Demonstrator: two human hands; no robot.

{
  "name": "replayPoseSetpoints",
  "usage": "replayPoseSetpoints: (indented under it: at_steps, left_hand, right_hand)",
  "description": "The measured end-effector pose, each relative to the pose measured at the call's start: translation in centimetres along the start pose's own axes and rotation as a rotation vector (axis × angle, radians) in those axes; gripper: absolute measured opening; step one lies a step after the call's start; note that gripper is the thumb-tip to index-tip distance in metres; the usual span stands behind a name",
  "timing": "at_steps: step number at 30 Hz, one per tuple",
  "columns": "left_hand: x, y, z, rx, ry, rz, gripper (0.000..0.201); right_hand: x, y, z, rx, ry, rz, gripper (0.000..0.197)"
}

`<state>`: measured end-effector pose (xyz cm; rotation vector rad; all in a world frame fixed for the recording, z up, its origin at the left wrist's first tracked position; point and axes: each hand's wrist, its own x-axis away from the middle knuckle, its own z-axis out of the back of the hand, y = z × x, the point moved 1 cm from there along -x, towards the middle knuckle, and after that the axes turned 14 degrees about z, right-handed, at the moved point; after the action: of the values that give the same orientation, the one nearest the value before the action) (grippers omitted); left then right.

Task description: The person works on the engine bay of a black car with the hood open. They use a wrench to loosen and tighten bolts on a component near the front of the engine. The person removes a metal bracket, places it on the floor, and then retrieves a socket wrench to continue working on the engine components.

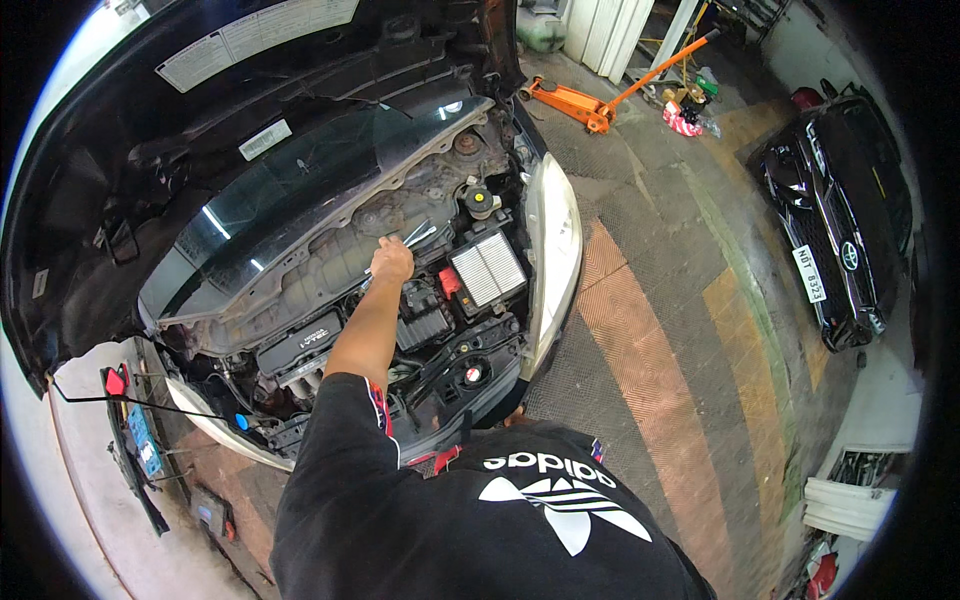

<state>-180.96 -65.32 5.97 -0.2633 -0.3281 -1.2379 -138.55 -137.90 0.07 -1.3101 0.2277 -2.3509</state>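
My left hand (393,260) reaches far into the open engine bay (330,262), its fingers wrapped round a shiny metal wrench (420,234). One end of the wrench sticks out toward the upper right, above the back of the engine. Beside the hand lie the car battery area with a red terminal cover (450,282) and an opened air filter box with a pleated white filter (489,269). The plastic engine cover (300,343) is left of my forearm. Of my right hand (514,416) only a sliver shows at the car's front edge; my shirt hides its fingers.
The raised bonnet (90,190) arches over the bay, held by a thin prop rod (140,402). A headlamp (555,255) borders the bay at right. An orange trolley jack (575,103) stands on the floor beyond. A black car front end (838,230) is at far right.
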Motion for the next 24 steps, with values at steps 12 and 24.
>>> replayPoseSetpoints:
  at_steps: [12, 24]
  left_hand:
    - [-1.4, 0.1, -0.9, -0.266, 0.094, -0.079, 0.041]
    - [-0.9, -2.0, 0.2, -0.16, -0.079, -0.09, 0.051]
  right_hand:
    - [-5.6, -7.6, 7.2, -0.308, 0.185, 0.225, 0.033]
    - [-4.2, -7.8, 4.7, 0.136, -0.004, 0.229, 0.037]
